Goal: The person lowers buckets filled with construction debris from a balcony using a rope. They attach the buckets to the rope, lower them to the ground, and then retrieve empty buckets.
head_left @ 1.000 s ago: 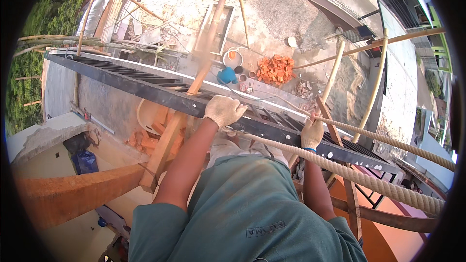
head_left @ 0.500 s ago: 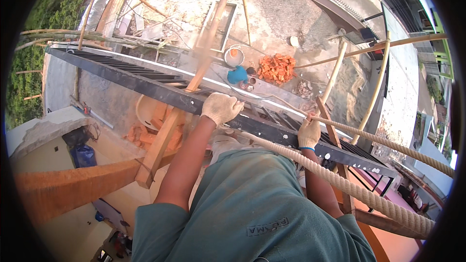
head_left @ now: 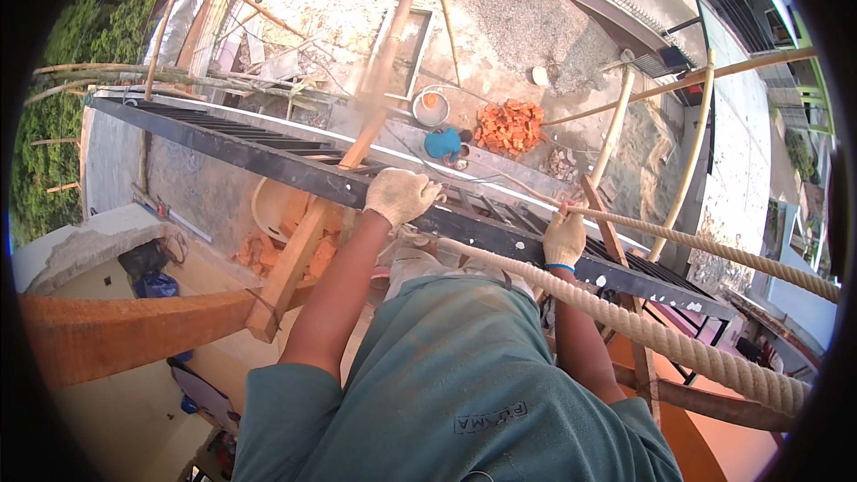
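My left hand, in a pale knitted work glove, is closed over the top bar of a black metal railing. My right hand, gloved the same way with a blue band at the wrist, lies at the bar farther right. Its fingers are curled at a beige twisted rope, which leads down toward the ground on one side and off to the right on the other. A nearer, thicker length of rope crosses over my right forearm and reaches the railing beside my left hand.
Far below, a person in blue crouches by a pile of orange bricks and a round tub. A wooden post slants past the railing on the left, joined to a thick timber beam. Bamboo poles stand to the right.
The person below has shifted slightly right, toward the bricks. Both my hands keep their places on the railing and rope, while the view moves a little.
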The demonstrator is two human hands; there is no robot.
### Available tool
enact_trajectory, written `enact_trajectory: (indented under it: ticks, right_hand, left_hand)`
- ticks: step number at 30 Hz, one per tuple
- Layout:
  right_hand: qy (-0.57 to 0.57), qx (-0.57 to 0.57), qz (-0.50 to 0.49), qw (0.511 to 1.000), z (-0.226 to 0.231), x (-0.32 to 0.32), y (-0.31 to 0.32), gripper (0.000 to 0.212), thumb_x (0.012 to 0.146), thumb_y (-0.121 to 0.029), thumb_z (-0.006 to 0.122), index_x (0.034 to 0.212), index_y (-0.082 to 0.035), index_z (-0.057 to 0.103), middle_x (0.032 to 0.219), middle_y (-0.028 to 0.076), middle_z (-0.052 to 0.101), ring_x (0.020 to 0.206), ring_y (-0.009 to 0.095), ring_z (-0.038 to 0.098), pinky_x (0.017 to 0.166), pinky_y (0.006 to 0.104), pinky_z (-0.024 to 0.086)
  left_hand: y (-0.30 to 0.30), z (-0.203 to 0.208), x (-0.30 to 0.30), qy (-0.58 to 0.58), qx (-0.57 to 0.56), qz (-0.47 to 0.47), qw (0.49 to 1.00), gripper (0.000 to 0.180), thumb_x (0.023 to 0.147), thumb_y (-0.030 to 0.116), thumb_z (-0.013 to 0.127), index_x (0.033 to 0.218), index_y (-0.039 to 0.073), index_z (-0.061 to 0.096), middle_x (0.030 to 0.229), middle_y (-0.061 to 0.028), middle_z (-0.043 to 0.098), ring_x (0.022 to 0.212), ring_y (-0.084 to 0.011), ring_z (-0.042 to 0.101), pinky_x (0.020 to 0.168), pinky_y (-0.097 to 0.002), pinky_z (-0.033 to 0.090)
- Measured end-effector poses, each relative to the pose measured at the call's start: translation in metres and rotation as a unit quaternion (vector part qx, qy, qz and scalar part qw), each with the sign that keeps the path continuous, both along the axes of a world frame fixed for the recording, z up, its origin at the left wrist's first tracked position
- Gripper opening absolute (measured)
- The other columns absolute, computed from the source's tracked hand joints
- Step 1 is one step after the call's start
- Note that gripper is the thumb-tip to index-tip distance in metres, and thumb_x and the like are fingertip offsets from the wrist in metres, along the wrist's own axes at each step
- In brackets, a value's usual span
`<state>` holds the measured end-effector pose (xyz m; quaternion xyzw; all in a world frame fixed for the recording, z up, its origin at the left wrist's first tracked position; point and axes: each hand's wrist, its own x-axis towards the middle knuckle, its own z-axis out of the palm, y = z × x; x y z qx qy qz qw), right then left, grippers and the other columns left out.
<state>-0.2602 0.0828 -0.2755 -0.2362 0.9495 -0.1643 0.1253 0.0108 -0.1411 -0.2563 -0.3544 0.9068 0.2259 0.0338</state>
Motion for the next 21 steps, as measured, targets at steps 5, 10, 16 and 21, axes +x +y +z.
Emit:
enact_trajectory:
  ticks: [5,10,16,21]
  right_hand:
    - [-0.005,0.014,0.005,1.0,0.0027,-0.0009,-0.0018,0.03,0.107,-0.033,0.051,0.11,-0.006,0.066,0.095,0.021,0.073,0.089,0.041,0.071,0.075,0.0508,0.055]
    - [-0.002,0.009,0.005,1.0,0.0018,-0.0006,-0.0002,0.031,0.107,-0.033,0.051,0.11,-0.007,0.066,0.094,0.021,0.073,0.089,0.042,0.071,0.074,0.051,0.055]
    - [-0.016,0.003,0.009,1.0,0.0022,0.0,-0.0018,0.031,0.106,-0.034,0.052,0.112,-0.007,0.067,0.094,0.02,0.073,0.09,0.041,0.072,0.076,0.0504,0.055]
    - [-0.01,0.019,0.006,1.0,-0.0012,-0.0029,0.0013,0.029,0.105,-0.033,0.054,0.111,-0.008,0.067,0.096,0.02,0.073,0.09,0.041,0.072,0.076,0.051,0.055]
  left_hand:
    - [-0.0023,0.0062,-0.0021,-0.045,0.031,-0.007,0.998,0.046,0.098,0.045,0.056,0.076,0.009,0.074,0.077,-0.0172,0.073,0.075,-0.0361,0.072,0.074,-0.0494,0.056]
    - [-0.0017,0.0037,-0.0015,-0.031,0.02,-0.009,0.999,0.044,0.096,0.044,0.059,0.075,0.009,0.074,0.073,-0.0172,0.071,0.072,-0.0372,0.071,0.071,-0.0495,0.056]
    - [-0.0015,0.0034,-0.0002,-0.018,0.022,-0.002,1.0,0.042,0.095,0.043,0.061,0.075,0.009,0.073,0.072,-0.0173,0.071,0.072,-0.0375,0.071,0.071,-0.0496,0.056]
    - [-0.0026,0.0007,-0.0012,-0.023,0.025,-0.011,0.999,0.04,0.095,0.041,0.061,0.075,0.009,0.074,0.073,-0.0176,0.071,0.072,-0.0369,0.071,0.071,-0.0493,0.056]
